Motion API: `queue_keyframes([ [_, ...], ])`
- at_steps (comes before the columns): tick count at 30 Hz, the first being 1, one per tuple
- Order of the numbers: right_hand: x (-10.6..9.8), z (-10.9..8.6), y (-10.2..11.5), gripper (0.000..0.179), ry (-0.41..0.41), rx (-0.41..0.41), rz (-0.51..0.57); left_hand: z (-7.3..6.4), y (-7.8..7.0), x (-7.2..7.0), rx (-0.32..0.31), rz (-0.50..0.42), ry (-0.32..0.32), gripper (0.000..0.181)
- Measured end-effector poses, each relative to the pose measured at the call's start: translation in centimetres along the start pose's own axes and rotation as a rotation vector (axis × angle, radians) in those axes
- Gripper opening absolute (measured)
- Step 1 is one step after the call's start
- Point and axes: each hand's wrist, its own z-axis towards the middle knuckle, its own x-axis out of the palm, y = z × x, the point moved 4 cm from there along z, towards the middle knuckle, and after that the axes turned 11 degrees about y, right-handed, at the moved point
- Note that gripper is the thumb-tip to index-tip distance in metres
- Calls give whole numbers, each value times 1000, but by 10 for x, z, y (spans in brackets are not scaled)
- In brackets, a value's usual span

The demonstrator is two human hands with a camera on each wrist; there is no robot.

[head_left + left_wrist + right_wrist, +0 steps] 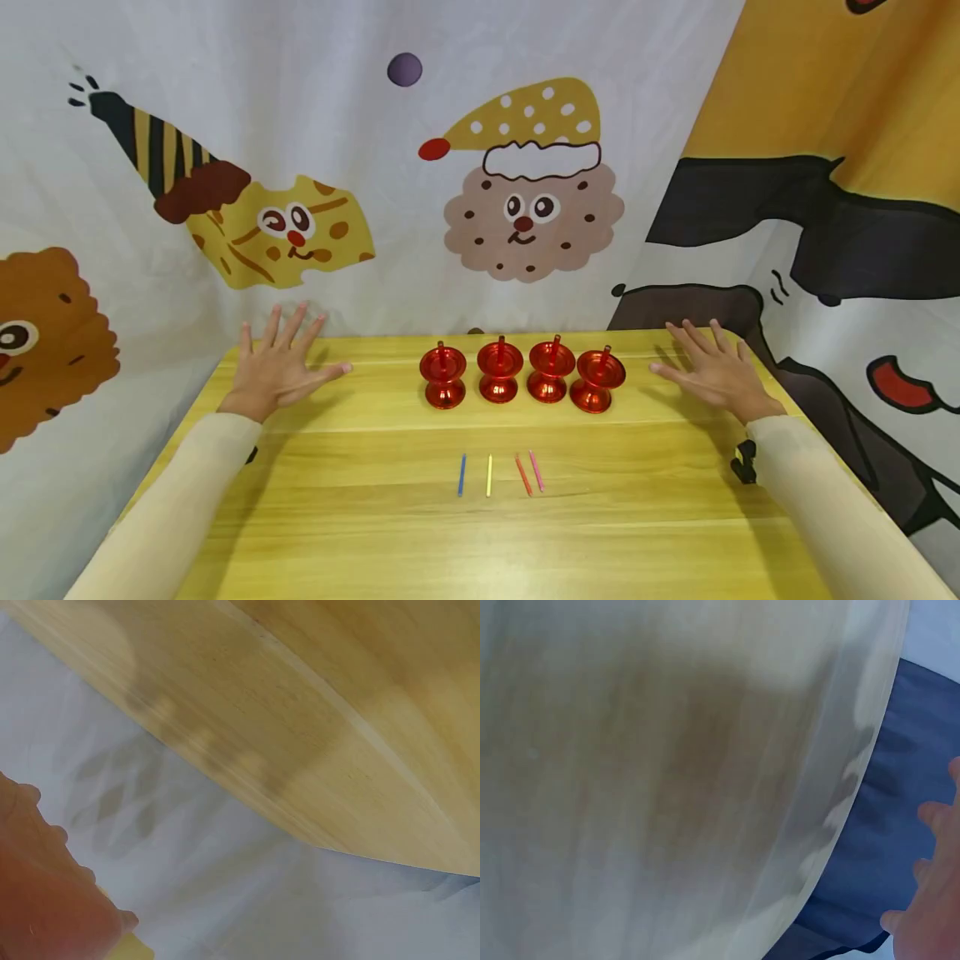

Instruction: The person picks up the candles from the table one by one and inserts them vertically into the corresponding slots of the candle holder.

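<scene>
Read the clock from the middle of the wooden surface (375, 542), with 12 straight away from you. Your left hand (276, 368) is at 10 o'clock, its fingers straight and fanned, thumb pointing toward 3; it has hold of nothing. Your right hand (711, 372) mirrors it at 2 o'clock, spread just as wide and also without a hold on anything. Both look raised, since the wrist views show their shadows on the surface and the cloth (322, 108) beyond.

At 12 to 1 o'clock you have a row of four glossy red stands (445, 393), a short post in each bowl. The rightmost stand (591, 397) sits just beside its neighbour. Near the centre lie the blue stick (462, 476), yellow stick (490, 476), orange stick (523, 476) and pink stick (536, 471), the last two close together with their far ends toward 11.

You seem to be in a ready pose, with no handling under way. Working on a stick would call for bringing a hand inward and using a fine pinch; the orange and pink pair would need the most careful fingertip placement.
</scene>
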Motion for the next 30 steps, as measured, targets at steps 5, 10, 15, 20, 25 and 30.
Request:
queue_keyframes([
  [5, 3, -5, 4, 103, -26, -20, -32, -5, -8, 0, 17, 12, -16, 112],
  [10, 5, -14, 11, 104, -49, -58, -43, -14, -21, 1, 49, 35, -29, 113],
  [15, 5, -28, 27, 101, -99, -115, -64, -25, -36, 6, 88, 45, -40, 112],
  [20, 6, -43, 42, 99, -160, -181, -87, -34, -53, 8, 133, 53, -76, 111],
  [25, 9, -55, 54, 97, -181, -227, -79, -43, -71, 9, 189, 29, -114, 110],
  [30, 15, -67, 72, 85, -192, -288, 22, -43, -88, 7, 259, -25, -156, 109],
])
